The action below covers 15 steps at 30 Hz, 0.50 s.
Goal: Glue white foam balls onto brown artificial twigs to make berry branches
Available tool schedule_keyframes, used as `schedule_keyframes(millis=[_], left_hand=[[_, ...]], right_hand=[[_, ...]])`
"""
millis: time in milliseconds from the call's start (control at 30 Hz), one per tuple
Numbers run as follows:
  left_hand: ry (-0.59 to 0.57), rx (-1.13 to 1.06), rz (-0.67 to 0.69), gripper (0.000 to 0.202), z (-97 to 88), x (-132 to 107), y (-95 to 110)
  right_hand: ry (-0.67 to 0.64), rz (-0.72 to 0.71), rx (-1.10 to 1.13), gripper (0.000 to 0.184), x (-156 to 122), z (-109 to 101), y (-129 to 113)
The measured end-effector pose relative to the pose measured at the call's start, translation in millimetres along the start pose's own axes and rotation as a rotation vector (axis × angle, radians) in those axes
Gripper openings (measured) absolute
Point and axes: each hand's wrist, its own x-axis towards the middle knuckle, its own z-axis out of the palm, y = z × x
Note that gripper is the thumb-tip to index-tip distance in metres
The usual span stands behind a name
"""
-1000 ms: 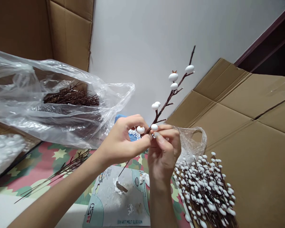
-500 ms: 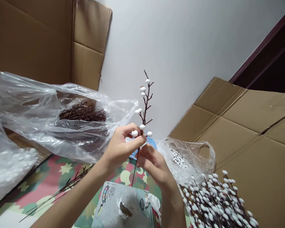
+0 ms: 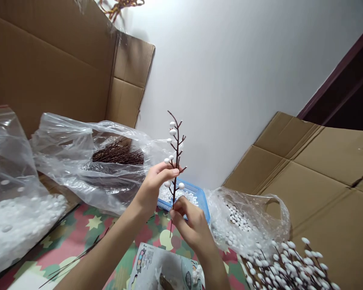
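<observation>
My left hand (image 3: 153, 186) pinches a thin brown branch (image 3: 176, 161) with several small white foam balls on its twigs, held upright in front of the white wall. My right hand (image 3: 190, 224) grips the same branch lower down on its stem, fingers closed around it. Just behind my hands sits a blue tray (image 3: 199, 196) holding loose white balls.
A clear bag (image 3: 78, 161) of bare brown twigs lies at the left, and another bag (image 3: 9, 217) of white balls at the far left. A small bag (image 3: 245, 217) of balls and a bunch of finished branches (image 3: 287, 262) lie at the right. Cardboard sheets (image 3: 320, 189) stand around. Glue-gun card (image 3: 157, 270) lies below.
The branch swung from leaning right to upright and moved left. My right hand slid down the stem. The view tilted down, showing the blue tray and the left bag.
</observation>
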Motion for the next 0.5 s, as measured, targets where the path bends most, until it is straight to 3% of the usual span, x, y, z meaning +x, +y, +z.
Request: schedule_keyframes(millis=[100,200,333,400,433,500], left_hand=[[0.081,-0.03,-0.032,0.007,2.5,1.6,-1.7],[0.088,-0.052,-0.04,0.006,4.1,1.7,-1.8],[0.09,-0.093,-0.056,0.006,2.1,0.6,2.8],[0.093,-0.102,-0.075,0.007,-0.1,0.4,6.4],[0.099,-0.104,-0.086,0.008,-1.2,0.5,8.3],[0.108,-0.117,-0.116,0.009,-3.1,0.8,11.7]], right_hand=[[-0.001,-0.004,-0.054,0.014,1.0,8.7,1.9],[-0.003,0.0,-0.07,0.013,-0.1,13.3,0.1],[-0.092,0.021,0.003,0.016,3.1,-0.1,7.4],[-0.087,0.076,0.006,0.021,11.2,-13.8,27.7],[-0.018,0.138,-0.031,0.024,16.7,-20.0,42.7],[-0.013,0.329,-0.27,0.028,29.5,-26.9,78.5]])
